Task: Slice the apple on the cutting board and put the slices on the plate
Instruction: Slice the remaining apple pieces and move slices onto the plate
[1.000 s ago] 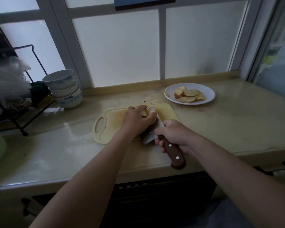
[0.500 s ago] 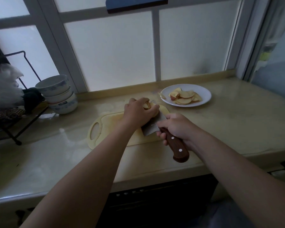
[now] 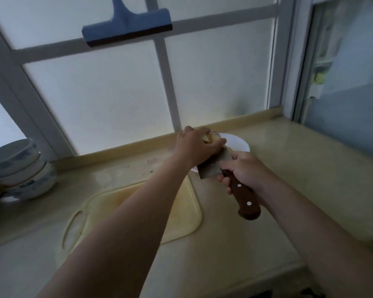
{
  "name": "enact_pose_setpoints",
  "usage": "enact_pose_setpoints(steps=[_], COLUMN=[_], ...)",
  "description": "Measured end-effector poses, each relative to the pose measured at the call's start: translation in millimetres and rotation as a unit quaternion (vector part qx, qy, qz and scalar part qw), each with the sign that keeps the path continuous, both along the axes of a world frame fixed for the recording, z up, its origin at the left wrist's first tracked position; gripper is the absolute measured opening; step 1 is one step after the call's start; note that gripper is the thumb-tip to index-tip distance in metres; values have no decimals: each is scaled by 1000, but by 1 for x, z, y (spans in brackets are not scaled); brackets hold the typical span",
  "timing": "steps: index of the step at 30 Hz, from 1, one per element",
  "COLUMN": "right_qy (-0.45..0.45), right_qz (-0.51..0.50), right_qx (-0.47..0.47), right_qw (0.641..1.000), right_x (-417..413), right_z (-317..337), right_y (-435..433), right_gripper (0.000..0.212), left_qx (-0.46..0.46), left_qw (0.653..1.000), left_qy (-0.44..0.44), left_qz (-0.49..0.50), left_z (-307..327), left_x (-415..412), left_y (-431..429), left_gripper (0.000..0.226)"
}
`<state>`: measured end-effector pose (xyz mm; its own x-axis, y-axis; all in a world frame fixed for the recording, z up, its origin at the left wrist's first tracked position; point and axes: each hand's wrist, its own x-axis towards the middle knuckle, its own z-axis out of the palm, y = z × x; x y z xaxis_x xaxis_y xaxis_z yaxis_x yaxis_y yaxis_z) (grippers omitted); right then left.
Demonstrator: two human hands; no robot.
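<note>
Apple slices (image 3: 209,139) sit under the curled fingers of the left hand (image 3: 194,147), held against the cleaver (image 3: 211,167) blade above the white plate (image 3: 240,143); the right hand (image 3: 243,168) grips the cleaver's wooden handle over the plate's near edge; the cutting board (image 3: 187,211) lies just left of the plate, nearer the person; stacked bowls (image 3: 19,168) stand well left of the plate.

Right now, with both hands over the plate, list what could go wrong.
1. The left hand holds the apple slices against the blade of the knife that the right hand grips; a slip could cut its fingers.
2. The hands hide most of the plate, so some slices might land on the counter.
</note>
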<state>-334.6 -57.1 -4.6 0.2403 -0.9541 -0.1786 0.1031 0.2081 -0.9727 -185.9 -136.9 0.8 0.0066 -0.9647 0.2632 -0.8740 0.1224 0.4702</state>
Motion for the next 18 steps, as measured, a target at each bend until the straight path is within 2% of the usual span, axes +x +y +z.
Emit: enact_pose_setpoints(steps=[3,9,14,18], right_qy=[-12,-20,-27,6], right_qz=[-16,-24,-48,-65], right_qx=[11,39,56,68], right_qw=[1000,999,997,996], right_x=[-15,-33,-41,-49], right_z=[-2,-11,-12,-9], right_y=[-29,-65,-69,-68], right_gripper=[19,10,10,6], left_qx=[6,35,39,65], left_qw=[1000,998,997,996], left_qy=[-7,-44,-23,-9], left_qz=[-16,-36,-58,-66], left_z=[-1,-9,-22,-27], left_x=[-15,-27,-24,-21], left_y=[-32,-84,-101,-104], left_gripper=[66,71,92,78])
